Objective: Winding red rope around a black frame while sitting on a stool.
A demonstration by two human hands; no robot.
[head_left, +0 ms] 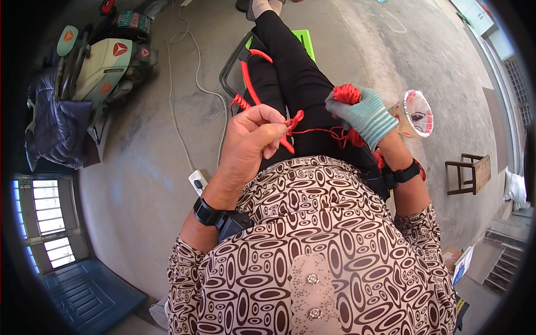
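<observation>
My bare left hand [252,137] is closed, pinching a looped end of red cord [297,118] between thumb and fingers. From there a thin strand runs across my lap to my right hand [365,114], which wears a grey-green striped glove. Its fingers are wrapped round a bunched hank of red cord [347,94], and more of the cord hangs below that hand. On my legs, beyond my left hand, lies a dark bent frame [226,71] with red strips [249,82] along it. Part of the red is coiled round it near my left knuckles; my hand hides some of it.
A scooter [106,67] with a dark quilted cover stands at the left. White cable and a power strip [197,181] lie on the floor. To the right are a lined bin [416,114] and a wooden stool [469,174]. Something green [304,44] shows beside my legs.
</observation>
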